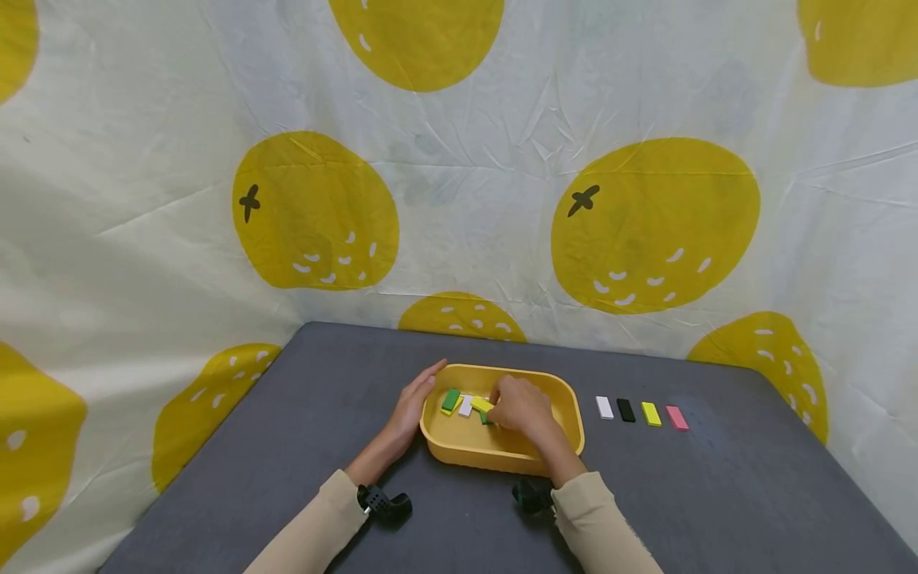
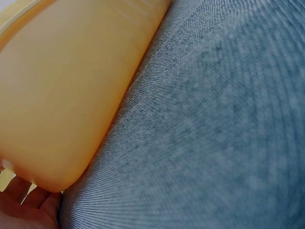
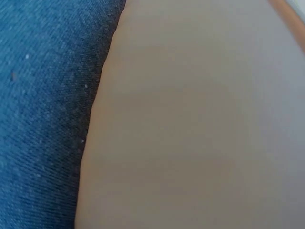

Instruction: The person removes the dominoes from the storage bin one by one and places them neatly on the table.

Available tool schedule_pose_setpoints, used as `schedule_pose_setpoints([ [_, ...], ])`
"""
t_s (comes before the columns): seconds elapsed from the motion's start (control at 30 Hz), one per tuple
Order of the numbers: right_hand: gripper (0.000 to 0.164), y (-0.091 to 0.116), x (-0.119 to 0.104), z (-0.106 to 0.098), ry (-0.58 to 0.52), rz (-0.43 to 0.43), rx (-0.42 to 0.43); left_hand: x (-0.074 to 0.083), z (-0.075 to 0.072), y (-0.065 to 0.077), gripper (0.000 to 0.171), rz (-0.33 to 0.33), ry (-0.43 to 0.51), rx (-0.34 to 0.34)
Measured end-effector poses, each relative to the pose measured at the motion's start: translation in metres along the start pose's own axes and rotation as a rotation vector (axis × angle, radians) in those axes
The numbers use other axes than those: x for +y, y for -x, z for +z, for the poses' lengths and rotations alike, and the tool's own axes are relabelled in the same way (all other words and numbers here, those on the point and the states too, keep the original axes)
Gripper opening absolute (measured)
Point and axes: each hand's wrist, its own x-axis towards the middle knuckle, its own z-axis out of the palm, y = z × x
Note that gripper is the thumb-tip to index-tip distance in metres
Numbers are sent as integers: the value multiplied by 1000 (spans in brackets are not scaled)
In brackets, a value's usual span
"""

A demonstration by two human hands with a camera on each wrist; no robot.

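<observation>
A yellow plastic tub [image 1: 502,461] stands on the grey table with small flat blocks in it. My left hand [image 1: 410,406] rests along the tub's left wall with extended fingers; in the left wrist view its fingers [image 2: 33,202] touch the tub. Inside the tub, my right hand [image 1: 522,405] has curled fingers at one end of a yellow block [image 1: 481,405], which it appears to pinch. Near that block lie a white block [image 1: 466,406], a green block [image 1: 450,399] over another yellow one, and a partly covered green block [image 1: 485,418]. The right wrist view shows only the tub's wall [image 3: 190,119] and cloth.
Right of the tub, a white block [image 1: 605,408], a black block [image 1: 626,410], a yellow block [image 1: 651,414] and a pink block [image 1: 677,418] lie in a spaced row on the table [image 1: 717,494]. Behind the table hangs a white curtain [image 1: 473,199] with yellow fruit prints.
</observation>
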Motion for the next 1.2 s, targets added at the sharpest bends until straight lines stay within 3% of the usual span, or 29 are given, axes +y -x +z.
schedule_pose_setpoints([
  [0.57,20,6,7,-12,-34,-40,44,1,1,0,47,0,-18,2],
  [0.8,22,16,9,-28,-40,-84,65,1,1,-1,47,3,-14,6],
  [1.2,30,36,27,-55,-70,-78,91,1,0,0,48,-3,-14,-2],
])
